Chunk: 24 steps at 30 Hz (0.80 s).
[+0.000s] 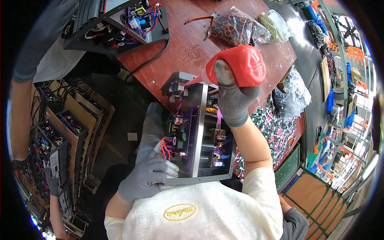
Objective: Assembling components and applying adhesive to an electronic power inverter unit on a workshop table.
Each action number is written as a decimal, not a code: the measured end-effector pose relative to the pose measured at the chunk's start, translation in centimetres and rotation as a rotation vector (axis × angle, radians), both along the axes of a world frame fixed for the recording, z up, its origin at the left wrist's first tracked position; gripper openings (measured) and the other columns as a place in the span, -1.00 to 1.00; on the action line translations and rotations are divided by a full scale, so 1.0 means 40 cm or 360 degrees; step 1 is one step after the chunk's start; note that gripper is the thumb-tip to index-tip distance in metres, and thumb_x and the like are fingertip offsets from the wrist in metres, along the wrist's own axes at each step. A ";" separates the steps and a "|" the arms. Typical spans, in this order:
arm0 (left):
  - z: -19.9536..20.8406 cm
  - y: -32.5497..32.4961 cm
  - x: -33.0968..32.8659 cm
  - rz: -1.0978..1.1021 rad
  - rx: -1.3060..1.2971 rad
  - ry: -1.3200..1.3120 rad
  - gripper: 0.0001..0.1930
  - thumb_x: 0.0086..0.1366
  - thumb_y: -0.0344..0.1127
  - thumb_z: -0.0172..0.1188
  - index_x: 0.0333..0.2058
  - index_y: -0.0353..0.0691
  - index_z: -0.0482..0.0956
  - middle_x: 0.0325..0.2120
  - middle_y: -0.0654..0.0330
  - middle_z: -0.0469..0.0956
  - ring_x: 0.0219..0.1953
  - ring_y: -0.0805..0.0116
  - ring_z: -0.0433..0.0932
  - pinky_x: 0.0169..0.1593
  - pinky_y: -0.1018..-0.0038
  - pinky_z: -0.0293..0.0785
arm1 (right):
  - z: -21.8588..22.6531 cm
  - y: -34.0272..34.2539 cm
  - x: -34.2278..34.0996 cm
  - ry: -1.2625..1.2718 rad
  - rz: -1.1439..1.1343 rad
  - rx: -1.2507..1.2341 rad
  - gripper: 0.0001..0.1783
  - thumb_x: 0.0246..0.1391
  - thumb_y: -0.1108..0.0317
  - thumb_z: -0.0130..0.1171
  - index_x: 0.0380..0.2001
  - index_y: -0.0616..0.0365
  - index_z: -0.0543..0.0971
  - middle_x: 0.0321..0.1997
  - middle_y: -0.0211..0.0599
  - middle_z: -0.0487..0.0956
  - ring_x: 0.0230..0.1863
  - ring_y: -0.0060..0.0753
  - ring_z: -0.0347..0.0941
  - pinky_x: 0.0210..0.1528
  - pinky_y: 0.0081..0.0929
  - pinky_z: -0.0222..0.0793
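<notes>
My right hand [236,100], in a grey glove, is wrapped round a red squeeze bottle [244,60] held tilted on its side. Its long tapered nozzle points left, the tip at a small connector [175,89] near the far left corner of a dark metal chassis [208,179]. Inside the chassis are a purple circuit board [193,134], red and blue wires, a copper coil [211,109] and a bright metal strip. My left hand [152,178], also gloved, grips the near left edge of the chassis, fingers beside the red wires. Its grip underneath is hidden.
On the red worktable [188,40] lie orange-handled pliers [201,18], a bag of dark rings [232,28] and scattered small parts [264,136]. Another open unit [140,22] stands far left. A co-worker's gloved hand [52,180] is beside racked panels [80,116].
</notes>
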<state>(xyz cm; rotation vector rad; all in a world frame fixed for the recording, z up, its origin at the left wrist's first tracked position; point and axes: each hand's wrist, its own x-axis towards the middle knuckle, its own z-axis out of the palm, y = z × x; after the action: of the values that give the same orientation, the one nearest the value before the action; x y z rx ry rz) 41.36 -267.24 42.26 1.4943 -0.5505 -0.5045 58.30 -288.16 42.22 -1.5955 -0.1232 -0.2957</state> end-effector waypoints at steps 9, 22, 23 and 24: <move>0.011 -0.006 -0.001 0.0020 0.0008 0.0035 -0.91 0.04 -0.47 0.27 -0.49 -0.12 0.55 -0.34 0.33 0.59 -0.13 0.40 0.57 0.34 -0.22 -0.33 | 0.009 -0.007 -0.004 -0.0128 -0.0003 -0.0123 -0.67 -0.09 0.46 0.40 -0.22 0.21 0.54 -0.29 -0.38 0.59 -0.29 -0.58 0.50 -0.19 -0.56 0.43; 0.044 -0.033 0.017 0.0129 0.0150 -0.0077 -0.89 -0.05 -0.40 0.41 -0.55 -0.09 0.62 -0.49 0.32 0.59 -0.26 0.39 0.60 0.35 -0.11 -0.11 | 0.044 -0.117 0.064 0.0927 -0.0013 0.1040 -0.55 0.12 -0.08 0.12 -0.29 0.13 0.46 -0.54 -0.40 0.50 -0.75 -0.75 0.22 -0.79 -0.77 0.05; 0.047 -0.039 0.018 0.0146 0.0151 -0.0142 -0.88 -0.06 -0.41 0.41 -0.54 -0.10 0.62 -0.49 0.32 0.58 -0.26 0.38 0.60 0.35 -0.11 -0.11 | 0.019 -0.167 0.075 0.0951 0.0204 0.1420 -0.53 0.12 -0.10 0.12 -0.29 0.14 0.47 -0.56 -0.38 0.49 -0.76 -0.73 0.19 -0.80 -0.76 0.05; 0.050 -0.046 0.023 0.0152 0.0149 -0.0212 -0.87 -0.08 -0.42 0.42 -0.53 -0.11 0.62 -0.49 0.33 0.58 -0.25 0.37 0.60 0.35 -0.11 -0.11 | -0.008 -0.215 0.078 0.0952 0.0427 0.1795 -0.52 0.11 -0.11 0.13 -0.28 0.15 0.48 -0.58 -0.37 0.47 -0.77 -0.71 0.16 -0.80 -0.76 0.05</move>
<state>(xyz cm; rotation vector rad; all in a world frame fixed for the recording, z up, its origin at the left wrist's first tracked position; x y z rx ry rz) 42.27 -269.09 44.25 1.6440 -0.5629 -0.3621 61.43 -296.77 41.92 -0.4791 0.2596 0.3053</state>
